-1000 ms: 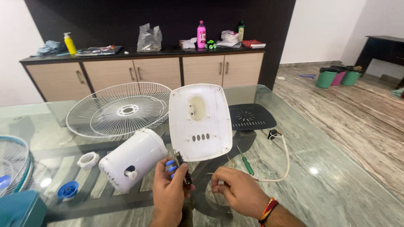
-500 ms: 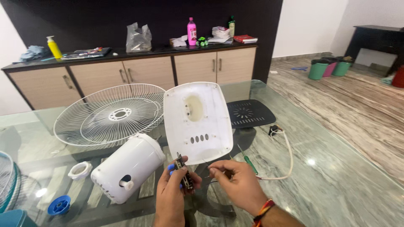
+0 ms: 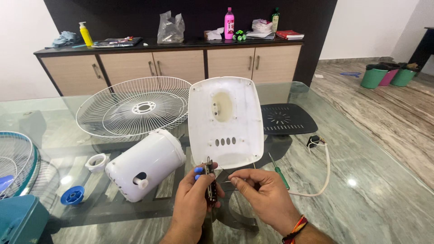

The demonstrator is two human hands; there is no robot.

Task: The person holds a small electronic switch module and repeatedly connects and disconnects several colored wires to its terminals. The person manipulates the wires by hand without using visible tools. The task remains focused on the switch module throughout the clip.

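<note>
Left hand (image 3: pixel 193 202) gripping a small switch part (image 3: pixel 210 184), right hand (image 3: pixel 264 197) pinching its thin wire (image 3: pixel 224 181), before a white fan base panel (image 3: pixel 225 121)

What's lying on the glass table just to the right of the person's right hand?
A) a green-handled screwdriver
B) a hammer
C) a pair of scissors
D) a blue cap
A: a green-handled screwdriver lies on the glass table just beside the right hand, near the white cord.

The switch part (image 3: pixel 209 183) is half hidden by the left hand's fingers (image 3: pixel 199 180) — its wires too thin to trace.
</note>
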